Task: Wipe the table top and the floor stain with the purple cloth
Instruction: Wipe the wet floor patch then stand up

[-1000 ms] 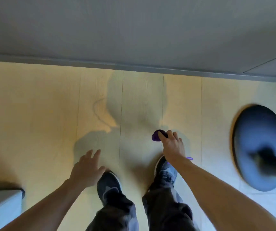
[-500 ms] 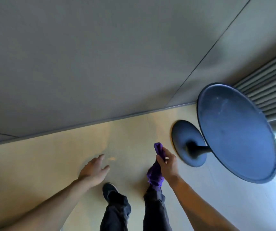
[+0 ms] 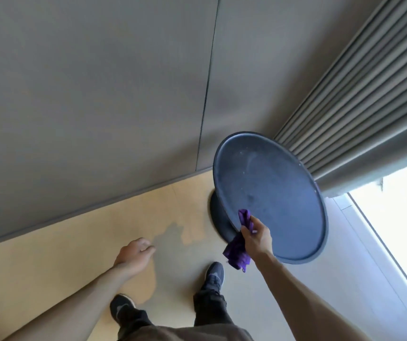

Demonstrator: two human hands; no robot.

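A round dark table top (image 3: pixel 271 188) with faint smears stands on a dark disc base (image 3: pixel 218 217) to my right. My right hand (image 3: pixel 256 236) is shut on the purple cloth (image 3: pixel 238 249), held at the near left edge of the table top; one end of the cloth pokes up over the rim, the rest hangs below my fist. My left hand (image 3: pixel 134 254) hovers over the wooden floor (image 3: pixel 62 254) with loosely curled fingers and nothing in it. A dull patch (image 3: pixel 170 233) on the floor lies just right of that hand; stain or shadow, I cannot tell.
A grey panelled wall (image 3: pixel 99 94) runs along the far side of the floor. Pleated grey curtains (image 3: pixel 360 107) hang at the right beside a bright window opening (image 3: pixel 399 217). My two dark shoes (image 3: pixel 213 274) stand on the floor below the hands.
The view has swung up and right from the floor to the table. My right hand has lifted the cloth from the floor to the table's edge. My left hand's fingers have curled in.
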